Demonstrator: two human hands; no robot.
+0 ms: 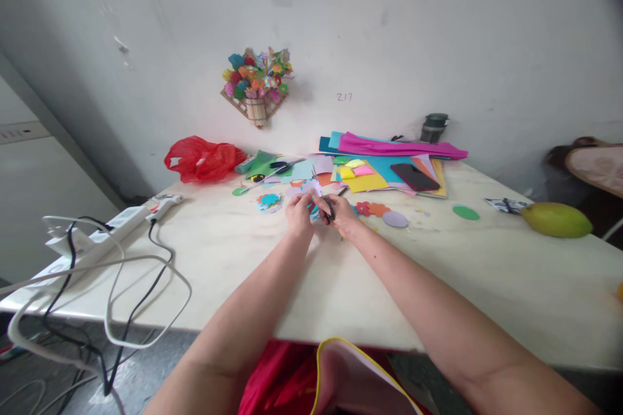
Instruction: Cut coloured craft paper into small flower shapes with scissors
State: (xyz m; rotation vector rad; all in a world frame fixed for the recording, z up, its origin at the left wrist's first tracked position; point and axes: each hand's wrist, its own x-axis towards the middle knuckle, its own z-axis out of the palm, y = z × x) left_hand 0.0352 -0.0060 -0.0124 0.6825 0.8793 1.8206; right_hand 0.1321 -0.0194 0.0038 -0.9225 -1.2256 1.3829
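Near the middle of the table, my right hand [339, 213] is closed around the dark handles of a pair of scissors [329, 210], whose blades point away from me. Close beside it, my left hand [300, 212] pinches a small piece of blue paper [314, 212], partly hidden by the fingers. Left of my hands lies a blue paper flower [269, 200] on a pale round piece. To the right are a red flower [363, 208], an orange flower [378, 209] and a lilac oval [395, 219].
Behind my hands lie coloured sheets [365, 182], a phone [415, 176] and dark-handled scissors [280, 167]. A red bag [204, 160] and power strips [109, 230] are left; a green oval [466, 212], a yellow-green fruit [557, 219] and a dark cup [433, 128] are right.
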